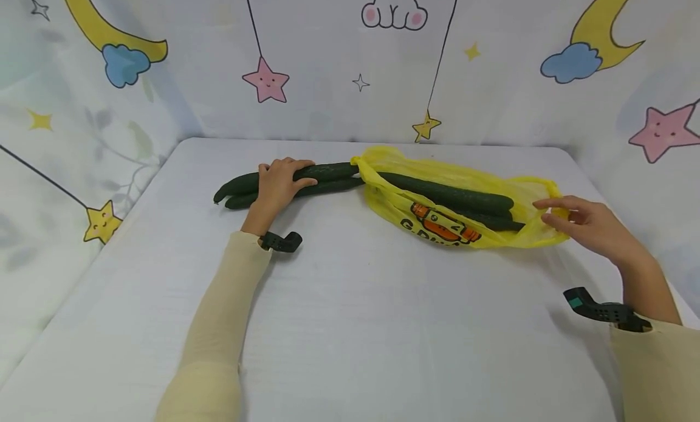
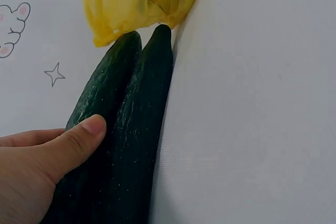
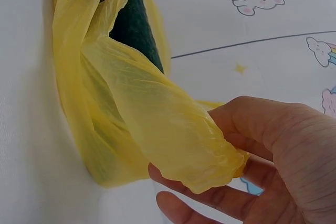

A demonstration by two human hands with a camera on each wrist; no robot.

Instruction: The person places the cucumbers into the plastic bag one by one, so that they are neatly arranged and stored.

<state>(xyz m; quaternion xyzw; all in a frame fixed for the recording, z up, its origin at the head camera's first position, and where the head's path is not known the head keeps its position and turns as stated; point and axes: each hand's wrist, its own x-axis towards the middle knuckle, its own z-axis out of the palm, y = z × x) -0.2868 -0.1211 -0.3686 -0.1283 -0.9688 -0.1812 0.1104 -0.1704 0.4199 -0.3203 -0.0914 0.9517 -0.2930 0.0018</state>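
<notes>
Left hand (image 1: 276, 183): I see thumb and fingers curled round one of the loose cucumbers (image 1: 239, 185).
Loose cucumbers: two, dark green, side by side on the white table (image 1: 350, 325), tips at the yellow bag (image 1: 454, 171).
Yellow bag: thin, orange print, lying on the table.
Bagged cucumbers (image 1: 448, 194): two visible, lying lengthwise within.
Right hand (image 1: 596, 224): I see thumb and fingers pinching the bag's right end.

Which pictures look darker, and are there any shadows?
Head view: brightest, with a soft shadow beside the right sleeve on the white table; left wrist view: dimmer, the cucumbers nearly black low down; right wrist view: also dim, though creases show in the yellow bag.
</notes>
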